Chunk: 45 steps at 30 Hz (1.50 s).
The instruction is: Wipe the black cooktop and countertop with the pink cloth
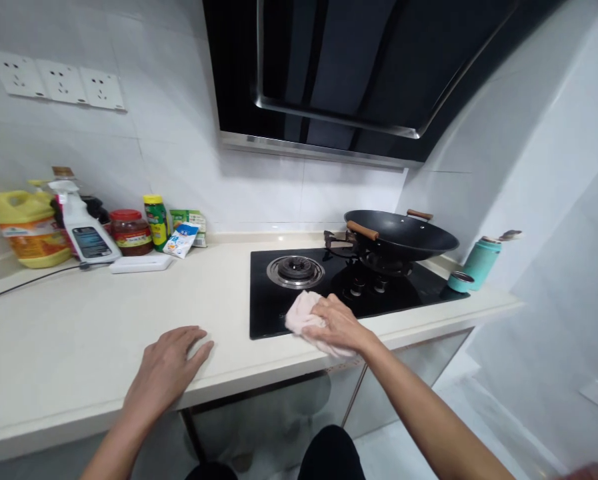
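Note:
My right hand (336, 323) grips a pale pink cloth (303, 311), pressed on the front edge of the black glass gas stove (269, 317). Part of the cloth hangs over onto the counter edge. Just behind it lies the round left burner (296, 268), bare of any pan. My left hand (171, 363) rests on the cream countertop (219, 293) near its front edge, fingers loosely apart and holding nothing. A black wok (403, 233) with wooden handles sits on the right burner, behind two control knobs (369, 286).
A black range hood (319, 73) overhangs the stove. Along the wall at left stand a yellow jug (31, 230), a white spray bottle (86, 227), a red-lidded jar (131, 233), a green shaker (156, 223) and packets (182, 239). A teal canister (483, 263) and small teal cup (460, 282) stand right.

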Each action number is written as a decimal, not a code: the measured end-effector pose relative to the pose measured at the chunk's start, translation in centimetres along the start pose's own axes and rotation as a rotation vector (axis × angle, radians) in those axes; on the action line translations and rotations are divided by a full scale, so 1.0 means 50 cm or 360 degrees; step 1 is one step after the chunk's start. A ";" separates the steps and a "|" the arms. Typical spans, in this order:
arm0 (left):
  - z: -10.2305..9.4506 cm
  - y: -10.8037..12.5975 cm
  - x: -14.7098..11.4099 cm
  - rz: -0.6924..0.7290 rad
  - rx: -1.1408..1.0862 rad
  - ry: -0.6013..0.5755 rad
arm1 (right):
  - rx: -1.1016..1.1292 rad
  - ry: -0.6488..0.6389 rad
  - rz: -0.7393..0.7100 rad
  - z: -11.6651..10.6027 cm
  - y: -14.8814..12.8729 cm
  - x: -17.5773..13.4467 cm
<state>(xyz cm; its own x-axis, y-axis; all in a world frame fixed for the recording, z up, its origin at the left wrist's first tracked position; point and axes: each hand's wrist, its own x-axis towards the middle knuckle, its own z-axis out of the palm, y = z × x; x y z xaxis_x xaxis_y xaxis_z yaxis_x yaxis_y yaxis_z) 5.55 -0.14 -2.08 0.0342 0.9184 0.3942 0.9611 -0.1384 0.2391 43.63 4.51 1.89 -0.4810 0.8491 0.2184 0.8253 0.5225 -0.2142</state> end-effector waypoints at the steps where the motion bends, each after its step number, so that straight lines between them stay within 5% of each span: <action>1: 0.001 -0.002 0.001 0.0008 0.0000 0.0007 | 0.0038 -0.0022 -0.0074 0.003 -0.029 0.002; 7: 0.015 -0.017 0.008 0.0060 0.0042 0.0020 | 0.0020 -0.0162 -0.0588 0.049 -0.214 0.073; 13: 0.016 -0.022 0.011 0.0035 0.0074 -0.0003 | -0.0048 -0.0190 -0.0530 0.070 -0.267 0.111; 18: 0.006 -0.016 0.011 0.0012 0.0067 -0.0035 | 0.0060 -0.0066 -0.0220 0.047 -0.181 0.080; 27: 0.016 -0.032 0.016 0.0013 0.0074 -0.0073 | -0.0172 -0.0035 0.0540 -0.037 0.100 -0.060; 33: 0.015 -0.033 0.018 0.0028 0.0086 -0.0087 | -0.0471 -0.0092 0.1012 -0.072 0.236 -0.130; 39: 0.011 -0.030 0.019 0.0032 0.0069 -0.0102 | -0.0511 -0.0137 0.1356 -0.130 0.323 -0.200; 45: 0.022 -0.039 0.023 0.0028 0.0052 -0.0092 | -0.0340 -0.0211 0.1304 -0.136 0.332 -0.318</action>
<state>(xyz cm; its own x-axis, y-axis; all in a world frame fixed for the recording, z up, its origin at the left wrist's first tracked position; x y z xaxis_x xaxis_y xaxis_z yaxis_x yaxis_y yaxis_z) 4.02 1.58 -3.09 0.0661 0.9359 0.3460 0.9686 -0.1435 0.2030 66.98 -0.86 1.33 0.2720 0.9613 -0.0431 0.9591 -0.2745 -0.0690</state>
